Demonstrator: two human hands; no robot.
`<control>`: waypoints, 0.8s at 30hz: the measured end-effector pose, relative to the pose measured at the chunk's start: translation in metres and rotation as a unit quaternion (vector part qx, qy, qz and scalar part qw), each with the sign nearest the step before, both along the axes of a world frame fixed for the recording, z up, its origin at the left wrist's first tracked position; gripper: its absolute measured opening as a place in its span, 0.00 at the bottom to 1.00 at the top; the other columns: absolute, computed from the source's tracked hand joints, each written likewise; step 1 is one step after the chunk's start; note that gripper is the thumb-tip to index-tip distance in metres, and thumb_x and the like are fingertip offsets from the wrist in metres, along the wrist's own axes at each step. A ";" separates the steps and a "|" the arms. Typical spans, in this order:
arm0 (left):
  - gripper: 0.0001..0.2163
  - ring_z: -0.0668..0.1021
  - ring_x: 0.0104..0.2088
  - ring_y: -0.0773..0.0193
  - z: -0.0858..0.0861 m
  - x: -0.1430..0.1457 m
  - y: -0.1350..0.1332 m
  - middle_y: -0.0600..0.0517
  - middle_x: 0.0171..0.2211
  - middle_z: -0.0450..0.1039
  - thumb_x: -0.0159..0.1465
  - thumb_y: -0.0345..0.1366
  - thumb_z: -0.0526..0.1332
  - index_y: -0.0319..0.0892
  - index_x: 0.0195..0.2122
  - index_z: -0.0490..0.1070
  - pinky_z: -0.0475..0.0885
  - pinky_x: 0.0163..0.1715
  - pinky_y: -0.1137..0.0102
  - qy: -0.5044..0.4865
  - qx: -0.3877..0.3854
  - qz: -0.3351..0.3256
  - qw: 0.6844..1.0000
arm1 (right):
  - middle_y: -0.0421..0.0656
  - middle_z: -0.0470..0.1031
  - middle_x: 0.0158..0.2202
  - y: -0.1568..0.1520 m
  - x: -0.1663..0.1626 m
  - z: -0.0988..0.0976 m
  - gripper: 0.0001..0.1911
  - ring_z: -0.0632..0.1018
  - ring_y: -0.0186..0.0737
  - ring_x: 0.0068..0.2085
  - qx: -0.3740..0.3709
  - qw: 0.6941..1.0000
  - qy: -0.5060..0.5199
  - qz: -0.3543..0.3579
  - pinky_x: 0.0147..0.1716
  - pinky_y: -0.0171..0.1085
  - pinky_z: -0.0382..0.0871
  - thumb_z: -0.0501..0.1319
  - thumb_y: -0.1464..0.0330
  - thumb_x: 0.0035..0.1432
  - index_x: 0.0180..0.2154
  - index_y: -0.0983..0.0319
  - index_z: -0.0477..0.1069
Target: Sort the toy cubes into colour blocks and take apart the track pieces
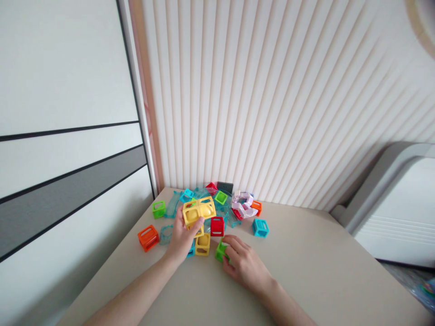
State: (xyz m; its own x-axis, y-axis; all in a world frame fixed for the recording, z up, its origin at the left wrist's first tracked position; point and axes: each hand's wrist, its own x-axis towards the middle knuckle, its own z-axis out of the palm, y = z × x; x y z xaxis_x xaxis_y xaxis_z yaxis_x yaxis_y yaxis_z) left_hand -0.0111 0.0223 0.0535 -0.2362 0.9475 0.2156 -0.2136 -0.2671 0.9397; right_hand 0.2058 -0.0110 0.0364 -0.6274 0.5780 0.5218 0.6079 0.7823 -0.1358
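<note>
Raised above the pile, my left hand [181,235] is closed around joined yellow cube blocks [199,211], with hollow sides and rounded bulges. My right hand [242,262] has its fingers curled over a green cube block [220,250] on the table. Between the hands stands another yellow cube block [203,244], and a blue block [191,250] shows partly behind my left wrist. A red cube block [217,226] sits just beyond my right fingertips.
Around the hands on the table [299,262] lie an orange block [148,237], a green block [158,209], a blue block [260,227], clear teal pieces [172,204] and pale lilac linked pieces [244,204]. A dark flat object [224,187] leans against the ribbed wall [238,90]. A white cabinet [68,68] borders the left.
</note>
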 end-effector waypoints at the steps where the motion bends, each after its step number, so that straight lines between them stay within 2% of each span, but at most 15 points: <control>1: 0.25 0.83 0.45 0.55 -0.001 0.000 0.000 0.49 0.45 0.80 0.57 0.43 0.71 0.46 0.52 0.64 0.78 0.43 0.64 0.000 0.001 -0.001 1.000 | 0.50 0.79 0.47 0.001 0.002 0.001 0.09 0.79 0.48 0.51 0.003 1.000 -0.004 -0.011 0.46 0.41 0.79 0.57 0.78 0.58 0.39 0.60 0.70; 6: 0.25 0.83 0.46 0.56 -0.006 -0.002 0.001 0.49 0.46 0.80 0.58 0.43 0.71 0.46 0.53 0.64 0.78 0.44 0.64 0.001 0.002 -0.009 1.000 | 0.51 0.79 0.48 0.004 0.008 0.003 0.11 0.79 0.51 0.50 0.034 0.997 -0.035 -0.059 0.48 0.49 0.77 0.59 0.74 0.59 0.45 0.61 0.72; 11: 0.25 0.83 0.46 0.56 -0.006 0.000 0.001 0.49 0.47 0.80 0.57 0.43 0.71 0.47 0.53 0.64 0.78 0.45 0.64 0.003 -0.002 -0.008 1.000 | 0.54 0.74 0.58 0.000 0.000 0.007 0.20 0.74 0.57 0.57 0.083 0.993 -0.061 -0.053 0.55 0.57 0.71 0.60 0.70 0.61 0.56 0.62 0.70; 16: 0.25 0.82 0.46 0.56 -0.005 0.001 0.001 0.50 0.46 0.80 0.57 0.42 0.71 0.47 0.53 0.65 0.77 0.46 0.64 0.010 0.002 -0.001 1.000 | 0.48 0.72 0.62 -0.002 -0.015 0.007 0.21 0.73 0.52 0.61 0.086 0.992 -0.092 0.000 0.62 0.55 0.64 0.57 0.68 0.67 0.61 0.60 0.67; 24: 0.24 0.83 0.43 0.58 -0.004 0.002 0.000 0.50 0.45 0.79 0.58 0.43 0.71 0.48 0.53 0.65 0.78 0.43 0.65 0.007 -0.007 -0.008 1.000 | 0.48 0.76 0.58 0.003 -0.013 -0.009 0.22 0.72 0.46 0.62 0.081 0.995 -0.059 -0.022 0.67 0.53 0.56 0.57 0.67 0.69 0.62 0.61 0.66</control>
